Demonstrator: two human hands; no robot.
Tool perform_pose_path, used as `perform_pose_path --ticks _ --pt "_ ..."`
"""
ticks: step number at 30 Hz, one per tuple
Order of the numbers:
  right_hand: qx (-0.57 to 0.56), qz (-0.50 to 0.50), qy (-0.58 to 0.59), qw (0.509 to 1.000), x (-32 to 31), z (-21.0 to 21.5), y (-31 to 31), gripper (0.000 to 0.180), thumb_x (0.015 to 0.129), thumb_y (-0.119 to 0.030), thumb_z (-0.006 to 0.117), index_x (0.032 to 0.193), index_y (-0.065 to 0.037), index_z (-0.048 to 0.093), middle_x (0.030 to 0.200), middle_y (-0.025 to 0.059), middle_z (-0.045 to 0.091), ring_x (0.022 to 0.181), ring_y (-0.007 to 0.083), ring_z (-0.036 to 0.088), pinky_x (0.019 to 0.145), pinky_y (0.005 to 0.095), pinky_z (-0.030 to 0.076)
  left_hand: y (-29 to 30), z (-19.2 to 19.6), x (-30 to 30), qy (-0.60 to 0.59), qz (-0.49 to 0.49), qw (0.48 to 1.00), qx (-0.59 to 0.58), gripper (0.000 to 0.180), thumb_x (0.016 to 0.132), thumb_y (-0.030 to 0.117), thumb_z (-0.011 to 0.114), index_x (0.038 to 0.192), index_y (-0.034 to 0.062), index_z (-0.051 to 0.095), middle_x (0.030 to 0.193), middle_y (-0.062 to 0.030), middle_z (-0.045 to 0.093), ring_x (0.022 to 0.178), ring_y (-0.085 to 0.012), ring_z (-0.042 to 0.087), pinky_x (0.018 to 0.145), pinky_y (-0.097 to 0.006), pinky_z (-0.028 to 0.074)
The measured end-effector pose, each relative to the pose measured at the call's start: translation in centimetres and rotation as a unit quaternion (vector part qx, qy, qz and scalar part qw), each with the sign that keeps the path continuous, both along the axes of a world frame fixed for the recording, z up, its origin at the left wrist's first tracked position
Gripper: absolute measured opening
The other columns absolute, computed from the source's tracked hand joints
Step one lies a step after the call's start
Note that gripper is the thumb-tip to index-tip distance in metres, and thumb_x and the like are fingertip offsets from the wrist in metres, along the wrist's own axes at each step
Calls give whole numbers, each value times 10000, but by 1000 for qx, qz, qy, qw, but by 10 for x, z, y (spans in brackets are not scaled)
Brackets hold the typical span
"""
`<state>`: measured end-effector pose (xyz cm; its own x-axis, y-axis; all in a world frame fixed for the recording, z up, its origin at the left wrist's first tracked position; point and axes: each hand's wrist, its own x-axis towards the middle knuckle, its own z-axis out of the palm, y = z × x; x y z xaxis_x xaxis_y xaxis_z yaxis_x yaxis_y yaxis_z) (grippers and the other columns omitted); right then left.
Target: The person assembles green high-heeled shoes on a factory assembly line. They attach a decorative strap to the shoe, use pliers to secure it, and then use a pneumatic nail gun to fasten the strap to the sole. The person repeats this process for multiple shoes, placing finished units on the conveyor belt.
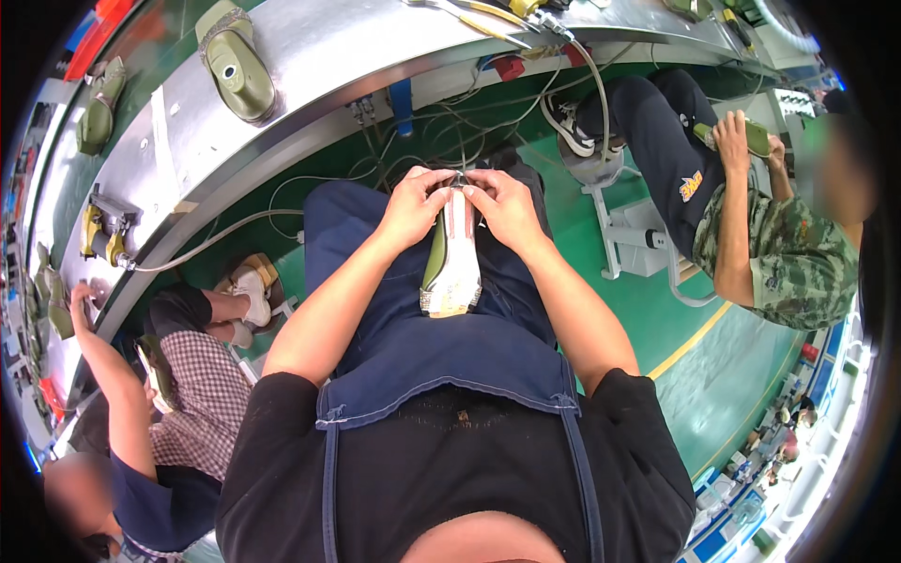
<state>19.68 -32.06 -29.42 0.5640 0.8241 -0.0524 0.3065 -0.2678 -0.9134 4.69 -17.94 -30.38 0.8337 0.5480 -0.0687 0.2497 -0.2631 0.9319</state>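
A shoe upper [459,267] on a green last lies sole side up over my lap, pale underside showing, with a glittery band at the end nearest me. My left hand [411,211] pinches its far end from the left, thumb and fingers pressed on the edge. From the other side my right hand [509,204] grips the same end, and the two thumbs almost meet. A small dark piece shows between the fingertips; its kind is too small to tell. A dark blue apron [450,366] covers my lap under the shoe.
A steel bench [310,56] curves ahead, carrying a green last with a glittery strap [235,70], a yellow air tool [103,235] and pincers [479,19]. An air hose [211,246] hangs off it. Co-workers sit left [192,394] and right [751,225], each holding a green last.
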Motion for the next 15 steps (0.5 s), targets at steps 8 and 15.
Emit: perform_pose_path --ticks 8,15 --pt "-22 -3 -9 1000 -2 6 -2 331 929 -170 727 1190 33 736 1056 189 737 925 258 747 821 354 580 -5 -2 0 8 15 1000 2 390 952 143 666 1314 2 697 1091 -115 644 1036 -240 645 926 -347 505" --pt "-7 -1 -79 997 -1 -4 -1 300 936 -178 717 1168 9 751 1056 207 743 930 337 745 848 377 578 -10 -1 1 3 33 998 54 375 940 135 672 1288 1 716 1108 -147 655 1046 -267 646 918 -355 514"
